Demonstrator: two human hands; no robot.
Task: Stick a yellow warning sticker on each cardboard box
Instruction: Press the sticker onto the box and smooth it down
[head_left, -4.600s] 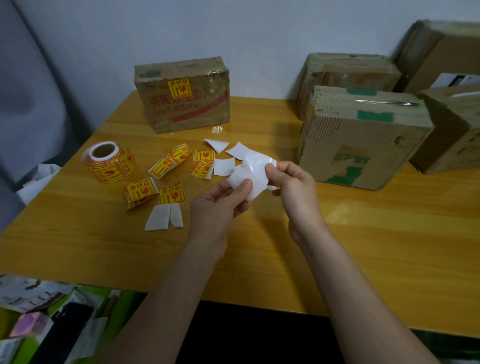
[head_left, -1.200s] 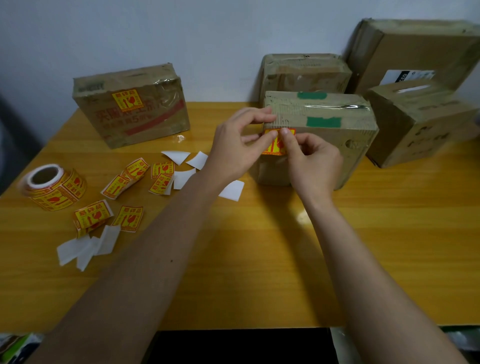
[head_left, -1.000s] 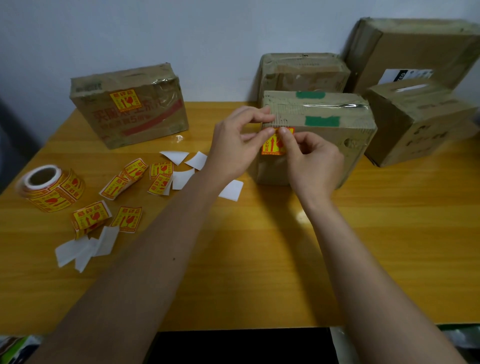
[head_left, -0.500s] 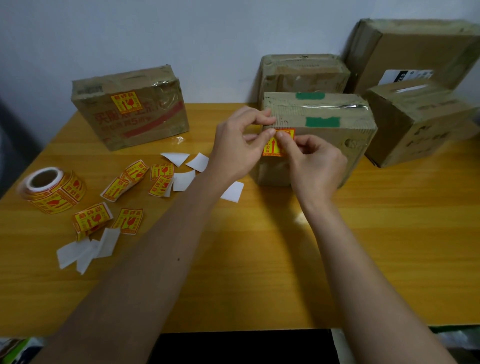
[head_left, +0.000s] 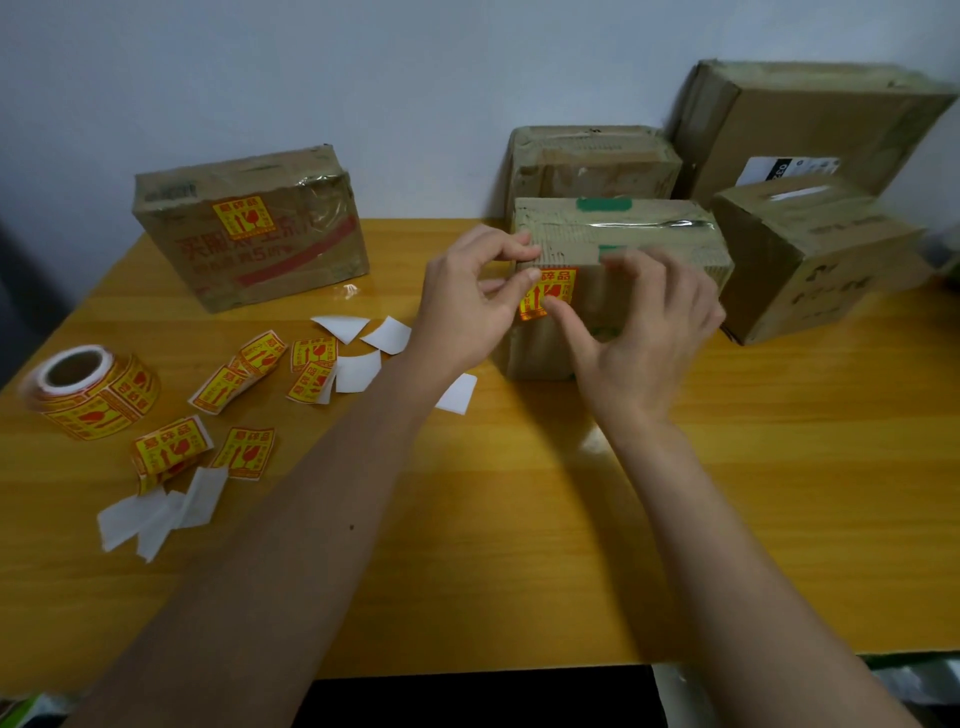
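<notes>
A yellow warning sticker lies flat on the front face of the middle cardboard box, which has green tape patches. My left hand touches the sticker's left edge with thumb and fingertips. My right hand presses the sticker's lower right with the thumb, its fingers spread over the box front. A box at the back left carries a yellow sticker. Three more boxes stand at the back right; no sticker shows on them.
A roll of yellow stickers sits at the table's left edge. Several loose stickers and white backing papers lie scattered between the roll and my left arm. Bare wooden table stretches in front of and right of the boxes.
The sticker went from being peeled off its backing to lying flat on the middle box. In the last half second my right hand opened and its thumb slid to the sticker's lower right.
</notes>
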